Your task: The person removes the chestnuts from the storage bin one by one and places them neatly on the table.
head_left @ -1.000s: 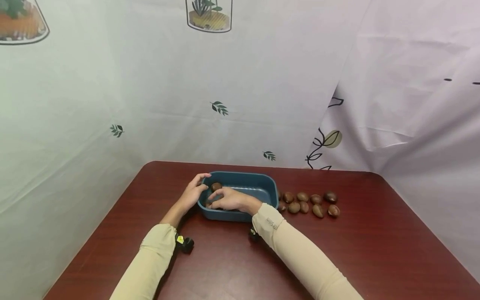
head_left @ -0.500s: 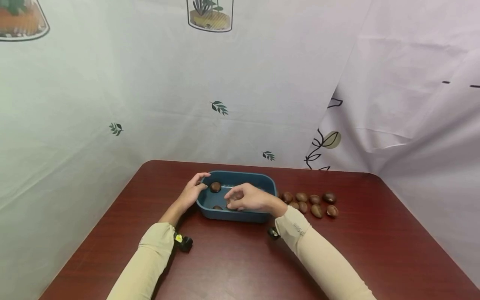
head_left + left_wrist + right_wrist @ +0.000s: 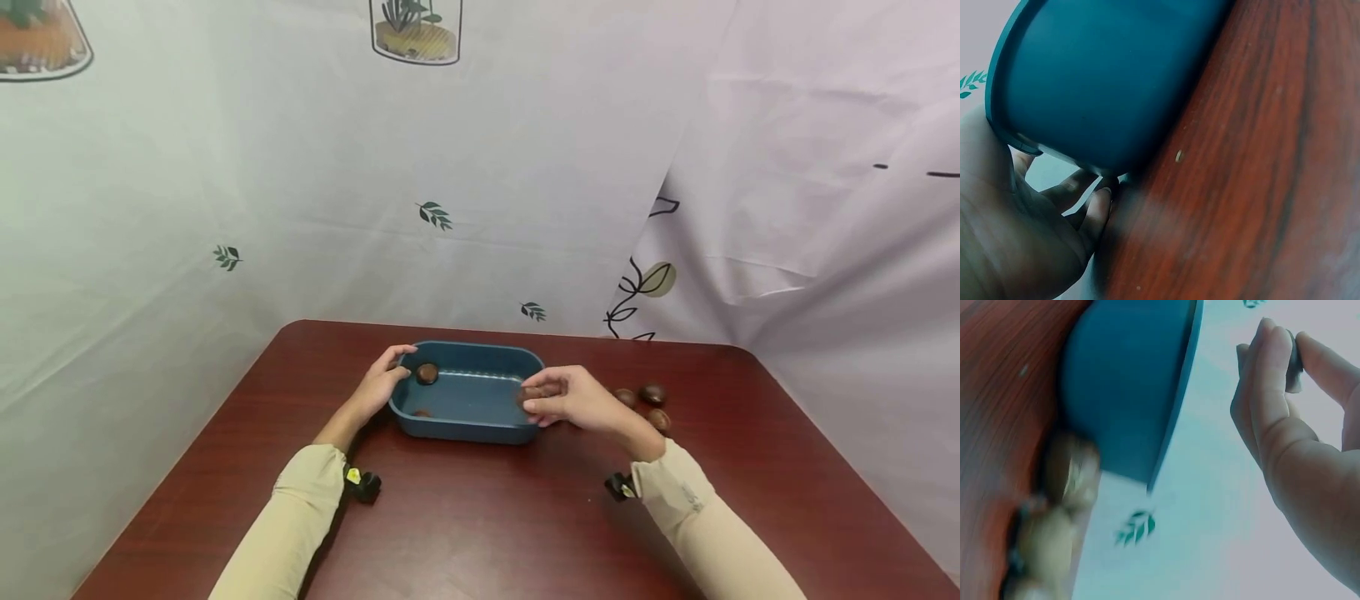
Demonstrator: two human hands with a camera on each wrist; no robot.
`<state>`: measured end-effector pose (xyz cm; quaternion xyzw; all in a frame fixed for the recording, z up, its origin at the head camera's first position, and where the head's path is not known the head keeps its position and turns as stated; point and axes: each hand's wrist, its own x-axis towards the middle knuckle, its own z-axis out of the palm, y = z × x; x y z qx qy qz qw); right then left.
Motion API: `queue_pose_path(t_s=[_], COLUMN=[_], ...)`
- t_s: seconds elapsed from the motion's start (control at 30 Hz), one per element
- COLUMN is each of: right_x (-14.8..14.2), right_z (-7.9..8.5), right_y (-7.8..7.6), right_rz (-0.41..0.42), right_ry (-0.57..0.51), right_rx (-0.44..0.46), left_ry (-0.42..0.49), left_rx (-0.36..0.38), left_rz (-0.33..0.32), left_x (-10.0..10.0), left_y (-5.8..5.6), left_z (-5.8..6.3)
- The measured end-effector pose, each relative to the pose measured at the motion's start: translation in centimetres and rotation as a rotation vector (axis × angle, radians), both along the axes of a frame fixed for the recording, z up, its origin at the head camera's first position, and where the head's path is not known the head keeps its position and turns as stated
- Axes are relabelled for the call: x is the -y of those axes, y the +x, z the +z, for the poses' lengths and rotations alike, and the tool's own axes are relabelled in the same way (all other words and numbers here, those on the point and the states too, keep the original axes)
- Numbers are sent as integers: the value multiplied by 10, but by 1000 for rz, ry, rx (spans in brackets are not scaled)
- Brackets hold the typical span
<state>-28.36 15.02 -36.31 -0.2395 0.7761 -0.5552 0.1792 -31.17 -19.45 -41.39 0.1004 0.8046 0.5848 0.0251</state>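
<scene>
At the left end of a blue rectangular bin [image 3: 468,432], my left hand [image 3: 377,388] grips the rim; the left wrist view shows its fingers [image 3: 1099,209] against the outer wall. My right hand [image 3: 573,398] is over the bin's right end. Between its thumb and fingers it pinches a small dark brown rounded piece [image 3: 1294,362], raised above the rim in the right wrist view. Inside the bin, one glossy brown piece [image 3: 427,373] lies at the far left. Another brown piece [image 3: 422,413] shows partly behind the near wall.
Several similar brown pieces [image 3: 653,394] lie on the dark red table [image 3: 480,517] right of the bin, partly hidden by my right hand. In the right wrist view, blurred tan pieces [image 3: 1072,469] sit close to the bin wall. A patterned cloth [image 3: 480,167] hangs behind the table.
My right hand has risen from the left part of the bin and moved right to its right end, carrying a brown piece. The left hand stays at the rim.
</scene>
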Motion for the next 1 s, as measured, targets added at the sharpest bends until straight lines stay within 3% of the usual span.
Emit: queue_pose_path(t_s=[0.1, 0.33, 0.57, 1.0], right_x=[-20, -55, -68, -83], right_z=[-2, -14, -16, -27], right_y=[5, 13, 14, 5], right_rz=[-35, -97, -112, 34], right_ry=[17, 35, 82, 146], right_rx=[2, 21, 60, 160], left_ry=[6, 7, -15, -15], left_rx=[-3, -16, -24, -20], left_rz=[3, 24, 38, 34], left_x=[0, 6, 5, 5], left_y=[-4, -24, -26, -25], left_z=[-4, -28, -34, -32])
